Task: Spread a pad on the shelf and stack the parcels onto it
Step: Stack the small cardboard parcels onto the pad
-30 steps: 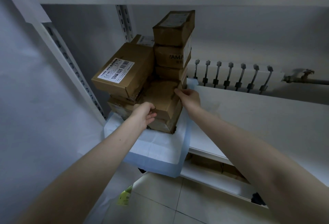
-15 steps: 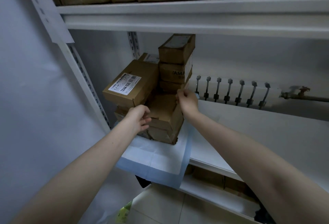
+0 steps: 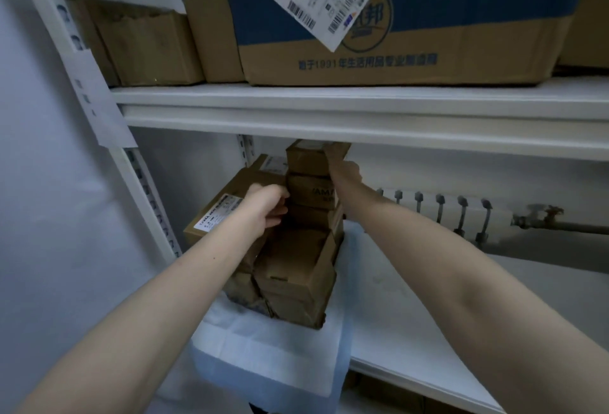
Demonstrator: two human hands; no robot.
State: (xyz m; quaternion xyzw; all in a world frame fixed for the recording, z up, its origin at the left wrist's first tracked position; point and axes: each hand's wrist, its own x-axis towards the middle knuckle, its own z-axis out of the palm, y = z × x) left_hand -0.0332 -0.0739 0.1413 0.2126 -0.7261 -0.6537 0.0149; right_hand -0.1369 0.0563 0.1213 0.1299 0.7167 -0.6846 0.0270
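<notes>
A white pad with a blue border (image 3: pixel 280 347) lies on the white shelf (image 3: pixel 428 321), its front hanging over the edge. Brown parcels are stacked on it: a low front parcel (image 3: pixel 296 268), a labelled parcel (image 3: pixel 227 199) on the left, and a tall column behind. My left hand (image 3: pixel 268 206) has its fingers curled on the left side of the column's middle parcel (image 3: pixel 311 193). My right hand (image 3: pixel 342 166) lies with its fingers stretched against the right side of the top parcel (image 3: pixel 306 156), blurred.
The upper shelf (image 3: pixel 329 107) sits just above the column and carries large cartons (image 3: pixel 395 34). A perforated white upright (image 3: pixel 148 202) stands at the left. Radiator pipes (image 3: pixel 461 212) run along the back right. A lower shelf shows below.
Both hands have left the low front parcel and risen to the tall column, the right to the top parcel. The view has tilted upward, revealing the upper shelf's cartons.
</notes>
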